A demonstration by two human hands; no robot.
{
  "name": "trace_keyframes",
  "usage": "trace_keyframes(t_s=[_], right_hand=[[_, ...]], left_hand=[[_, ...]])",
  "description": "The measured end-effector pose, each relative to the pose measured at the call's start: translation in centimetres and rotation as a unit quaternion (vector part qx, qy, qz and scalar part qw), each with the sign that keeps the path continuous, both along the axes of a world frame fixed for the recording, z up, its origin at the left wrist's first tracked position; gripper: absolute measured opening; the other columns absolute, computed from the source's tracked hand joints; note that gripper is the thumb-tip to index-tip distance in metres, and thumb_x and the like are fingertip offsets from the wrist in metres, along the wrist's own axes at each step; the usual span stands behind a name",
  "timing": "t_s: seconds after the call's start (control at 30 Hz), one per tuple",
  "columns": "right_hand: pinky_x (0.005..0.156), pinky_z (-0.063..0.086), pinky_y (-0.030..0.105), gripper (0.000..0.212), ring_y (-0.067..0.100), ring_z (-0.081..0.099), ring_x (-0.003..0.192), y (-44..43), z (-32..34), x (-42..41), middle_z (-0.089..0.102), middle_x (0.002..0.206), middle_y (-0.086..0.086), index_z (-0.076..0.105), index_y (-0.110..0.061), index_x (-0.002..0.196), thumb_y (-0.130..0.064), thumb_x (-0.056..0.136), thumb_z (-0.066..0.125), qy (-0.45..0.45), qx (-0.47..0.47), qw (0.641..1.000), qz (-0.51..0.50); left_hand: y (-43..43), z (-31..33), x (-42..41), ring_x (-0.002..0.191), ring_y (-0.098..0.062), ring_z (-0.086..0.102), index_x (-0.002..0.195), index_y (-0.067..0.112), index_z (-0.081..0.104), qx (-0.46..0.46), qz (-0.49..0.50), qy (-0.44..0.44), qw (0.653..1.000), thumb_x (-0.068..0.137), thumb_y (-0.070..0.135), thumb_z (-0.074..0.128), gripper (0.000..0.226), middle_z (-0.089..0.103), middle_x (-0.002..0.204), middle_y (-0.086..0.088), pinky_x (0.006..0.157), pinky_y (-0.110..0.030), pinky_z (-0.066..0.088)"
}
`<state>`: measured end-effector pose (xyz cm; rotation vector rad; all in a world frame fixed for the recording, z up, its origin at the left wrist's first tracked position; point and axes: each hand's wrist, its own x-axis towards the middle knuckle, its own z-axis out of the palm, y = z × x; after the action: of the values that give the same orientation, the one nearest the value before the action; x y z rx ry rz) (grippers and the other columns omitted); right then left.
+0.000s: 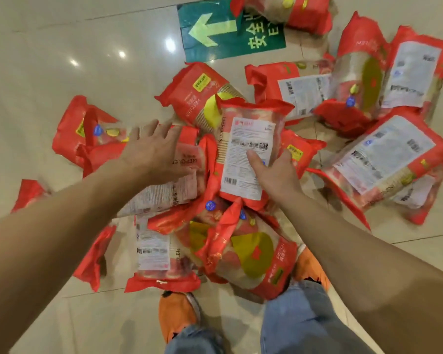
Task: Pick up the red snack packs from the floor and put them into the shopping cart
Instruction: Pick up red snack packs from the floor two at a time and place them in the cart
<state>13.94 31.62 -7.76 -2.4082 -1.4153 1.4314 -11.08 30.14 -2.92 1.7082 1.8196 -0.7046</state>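
The tiled floor (62, 60) carries a wide scatter of red snack packs (384, 159), more than a dozen, heaped around the person's feet; no shopping cart is in view, so the job looks barely begun. The right hand (276, 175) has its grip closed on one upright pack (246, 154), thumb across the white label. The left hand (154, 149) hovers spread, holding nothing, over a neighbouring pack (184, 180).

place: a shop or other public building | floor: shiny pale floor tiles (87, 80) | sign: green exit sticker (230, 29) with an arrow stuck on the floor | goods: many same red snack packs (246, 149) with barcodes
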Motion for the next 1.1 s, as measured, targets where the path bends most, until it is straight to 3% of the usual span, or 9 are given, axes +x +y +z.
trace_keyframes(t_s=[0.17,0.27,0.37,0.53,0.63,0.73,0.87,1.03,1.1], right_hand=[[0.110,0.049,0.052,0.118,0.032,0.059,0.135,0.1,-2.6,-1.1,0.059,0.147,0.007,0.039,-0.010,0.151,-0.089,0.067,0.066,0.018,0.022,0.998,-0.052],[0.105,0.051,0.048,0.091,0.032,0.061,0.129,0.1,-2.7,-1.5,0.060,0.141,0.008,0.044,-0.008,0.141,-0.071,0.083,0.076,0.015,0.024,0.998,-0.060],[0.106,0.048,0.044,0.087,0.031,0.055,0.134,0.0,-2.1,-1.6,0.054,0.145,0.010,0.043,-0.006,0.142,-0.064,0.087,0.077,0.009,0.042,0.998,-0.055],[0.106,0.046,0.040,0.080,0.024,0.052,0.130,-0.4,0.9,-1.0,0.051,0.135,0.006,0.047,-0.009,0.139,-0.060,0.086,0.080,0.024,0.091,0.994,-0.060],[0.104,0.051,0.043,0.083,0.024,0.060,0.124,-0.3,4.1,0.0,0.060,0.130,0.005,0.052,-0.015,0.135,-0.069,0.078,0.079,0.026,0.114,0.991,-0.059],[0.099,0.056,0.042,0.071,0.019,0.068,0.114,-0.1,8.1,1.2,0.068,0.123,-0.003,0.053,-0.025,0.123,-0.072,0.075,0.077,0.042,0.113,0.990,-0.068],[0.091,0.056,0.034,0.053,0.007,0.069,0.097,0.2,15.3,2.8,0.069,0.103,-0.018,0.058,-0.024,0.123,-0.056,0.087,0.080,0.077,0.114,0.987,-0.084],[0.093,0.059,0.037,0.057,0.011,0.072,0.104,1.0,28.1,5.2,0.073,0.111,-0.014,0.062,-0.024,0.128,-0.060,0.087,0.079,0.113,0.127,0.980,-0.102],[0.090,0.058,0.027,0.051,0.002,0.071,0.099,1.3,34.5,6.6,0.073,0.107,-0.018,0.064,-0.024,0.129,-0.054,0.090,0.079,0.130,0.132,0.979,-0.089]], left_hand=[[1.3,-2.0,-2.9,0.149,-0.038,0.038,0.159,0.018,0.037,-0.055,0.006,0.011,0.998,0.071,0.083,0.074,0.115,0.044,0.164,-0.009,0.119,-0.062,0.037],[0.9,-1.9,-3.3,0.141,-0.036,0.043,0.157,0.022,0.042,-0.065,-0.024,0.024,0.997,0.068,0.077,0.083,0.112,0.045,0.156,-0.011,0.112,-0.056,0.046],[-0.4,-1.6,-3.3,0.133,-0.037,0.050,0.151,0.020,0.047,-0.069,-0.036,0.065,0.995,0.066,0.074,0.087,0.109,0.052,0.144,-0.016,0.110,-0.052,0.046],[-2.4,0.7,-3.2,0.137,-0.040,0.045,0.138,0.016,0.056,-0.032,0.040,0.048,0.998,0.067,0.071,0.088,0.095,0.049,0.138,-0.019,0.109,-0.055,0.044],[-3.0,3.6,-3.1,0.122,-0.042,0.055,0.132,0.011,0.055,0.021,0.141,-0.009,0.990,0.072,0.063,0.089,0.087,0.050,0.127,-0.019,0.102,-0.056,0.050],[-3.0,7.5,-2.5,0.104,-0.038,0.063,0.121,0.013,0.053,0.077,0.268,-0.078,0.957,0.077,0.062,0.087,0.074,0.058,0.107,-0.008,0.086,-0.050,0.055],[-3.0,13.6,-0.5,0.094,-0.026,0.069,0.113,0.020,0.059,0.130,0.412,-0.163,0.887,0.072,0.075,0.082,0.072,0.070,0.101,0.003,0.091,-0.049,0.058],[-3.2,24.8,3.0,0.091,-0.018,0.074,0.114,0.027,0.068,0.173,0.473,-0.217,0.836,0.066,0.078,0.082,0.072,0.077,0.100,0.008,0.083,-0.042,0.061],[-3.5,30.8,4.4,0.087,-0.013,0.073,0.114,0.026,0.070,0.185,0.490,-0.229,0.821,0.069,0.073,0.085,0.067,0.076,0.096,0.010,0.070,-0.031,0.056]])
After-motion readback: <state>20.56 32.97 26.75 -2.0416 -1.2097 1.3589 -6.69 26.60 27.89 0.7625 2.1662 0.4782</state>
